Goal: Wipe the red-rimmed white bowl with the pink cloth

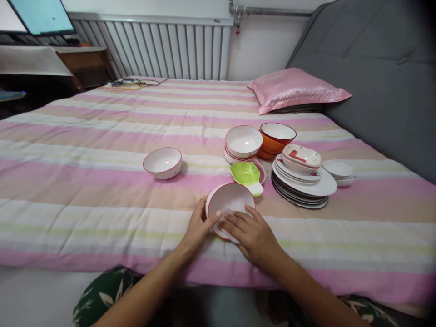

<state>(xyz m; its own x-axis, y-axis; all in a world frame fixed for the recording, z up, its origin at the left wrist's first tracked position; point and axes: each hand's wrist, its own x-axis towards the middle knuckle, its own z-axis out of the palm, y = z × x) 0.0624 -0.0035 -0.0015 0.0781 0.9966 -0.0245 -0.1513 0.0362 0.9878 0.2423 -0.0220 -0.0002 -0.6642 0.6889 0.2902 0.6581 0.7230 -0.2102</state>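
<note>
A white bowl with a red rim point(233, 197) is tilted toward me above the near part of the bed. My left hand point(200, 222) grips its left side, with the thumb over the rim. Inside the bowl, my right hand point(252, 234) presses a thin white wipe point(230, 231) against the surface; whether it is paper or cloth is unclear. Just behind stands a green leaf-shaped dish point(245, 173) with a white handle, overlapping a pink dish point(260, 170). Another red-rimmed white bowl point(163, 163) sits alone to the left.
Red-rimmed bowls point(244, 141) are stacked behind the dishes, beside orange bowls point(272, 144). Rightward are piled plates point(327, 184) topped by rectangular dishes point(301, 156), then small white dishes point(338, 169). A pink pillow point(298, 88) and cables point(136, 82) lie farther back on the striped bedspread point(102, 190).
</note>
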